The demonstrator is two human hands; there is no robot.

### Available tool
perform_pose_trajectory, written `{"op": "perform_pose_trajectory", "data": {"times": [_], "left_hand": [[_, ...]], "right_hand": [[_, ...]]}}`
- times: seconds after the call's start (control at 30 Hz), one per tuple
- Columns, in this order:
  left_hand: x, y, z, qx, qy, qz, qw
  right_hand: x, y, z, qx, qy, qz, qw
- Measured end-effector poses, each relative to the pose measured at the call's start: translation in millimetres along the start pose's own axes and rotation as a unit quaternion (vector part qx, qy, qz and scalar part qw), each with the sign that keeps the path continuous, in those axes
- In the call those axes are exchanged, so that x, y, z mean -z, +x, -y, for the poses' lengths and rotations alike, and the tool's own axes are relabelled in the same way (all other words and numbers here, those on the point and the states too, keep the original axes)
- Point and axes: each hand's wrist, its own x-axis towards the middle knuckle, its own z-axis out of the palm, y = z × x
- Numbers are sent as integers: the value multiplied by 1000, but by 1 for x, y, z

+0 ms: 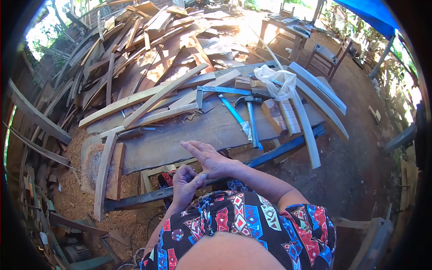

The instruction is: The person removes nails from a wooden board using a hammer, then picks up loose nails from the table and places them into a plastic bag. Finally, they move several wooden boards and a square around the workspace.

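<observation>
My right hand point(208, 158) is held over the near edge of the workbench point(157, 148), its fingers stretched out to the left and nothing in them. Just below and left of it is my left hand point(186, 182), its fingers curled and its thumb beside the heel of the right hand; whether it grips anything is hidden. Beyond the hands, a hammer point(252, 119) lies on the bench next to a blue tool point(231, 110) with a wrapped end. A metal square point(225, 90) rests behind them, near wooden blocks point(273, 114) and a clear plastic bag point(279, 83).
Long wooden strips point(157, 96) lie across the bench, and several curved ones point(308, 135) stick out at its right. A large pile of scrap wood point(135, 45) stands behind. A chair point(326, 58) and a small table point(288, 29) are at the back right.
</observation>
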Motion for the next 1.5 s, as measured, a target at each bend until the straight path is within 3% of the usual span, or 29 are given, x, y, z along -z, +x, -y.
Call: {"op": "perform_pose_trajectory", "data": {"times": [0.17,0.33,0.57,0.73,0.87,0.97,1.03,1.23,1.37,1.5], "left_hand": [[-5,-2,4,-32,-19,-24,999],[-2,-1,10,-80,41,-4,996],[-5,-2,3,-68,11,-7,998],[-10,0,0,-3,-1,-28,1000],[-8,0,7,1,-44,-16,999],[-7,5,3,58,-118,-16,991],[0,8,3,131,-136,34,981],[3,7,-11,154,-101,23,983],[2,9,5,153,-87,-22,984],[-1,6,19,82,-71,-61,992]], "right_hand": [[5,-1,-2,-12,38,7,999],[-3,3,-10,11,96,-11,995],[3,1,2,31,41,-28,998],[5,-4,2,29,9,-16,999],[10,-5,6,24,-28,-5,999],[13,-1,8,34,-53,-29,998],[14,1,10,53,-95,-49,993],[4,5,7,67,-135,-70,986],[-2,7,9,43,-164,-36,985],[-10,8,7,28,-178,-18,983]]}}
